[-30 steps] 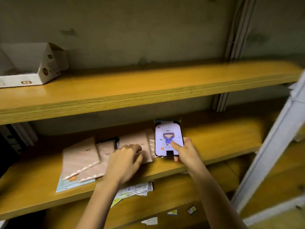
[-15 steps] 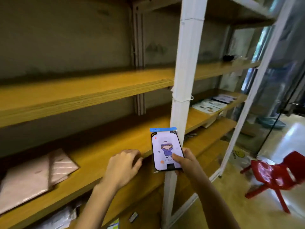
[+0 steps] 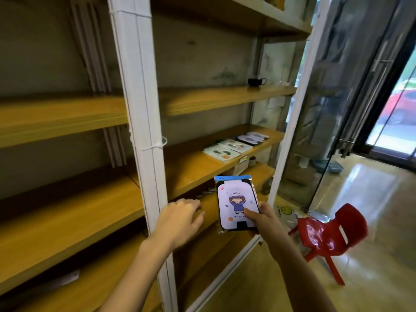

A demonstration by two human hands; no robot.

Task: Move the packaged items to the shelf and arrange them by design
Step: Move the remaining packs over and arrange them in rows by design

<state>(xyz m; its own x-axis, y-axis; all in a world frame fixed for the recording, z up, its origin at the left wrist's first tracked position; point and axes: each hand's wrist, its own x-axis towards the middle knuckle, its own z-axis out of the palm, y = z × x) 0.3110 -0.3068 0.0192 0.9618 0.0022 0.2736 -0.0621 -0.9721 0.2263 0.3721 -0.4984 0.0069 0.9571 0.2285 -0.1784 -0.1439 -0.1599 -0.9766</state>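
My right hand (image 3: 262,218) grips a packaged item (image 3: 235,203), a lilac card with a cartoon figure in a clear wrapper with a blue top strip. It is held upright in front of the wooden shelf (image 3: 193,167). My left hand (image 3: 180,218) hovers just left of it with relaxed fingers, holding nothing. Further right on that shelf lie several flat packaged items: pale ones with dark shapes (image 3: 227,149) and lilac ones (image 3: 253,138) behind them.
A white upright post (image 3: 144,122) divides the shelving just left of my hands. A black cup (image 3: 255,81) stands on the higher shelf. A red plastic chair (image 3: 326,235) stands on the glossy floor to the right, beside glass doors (image 3: 351,86).
The view has swung right, away from the pink packages on the left shelf section. My right hand carried the lilac package along; the right section's packages, chair and doors came into view.
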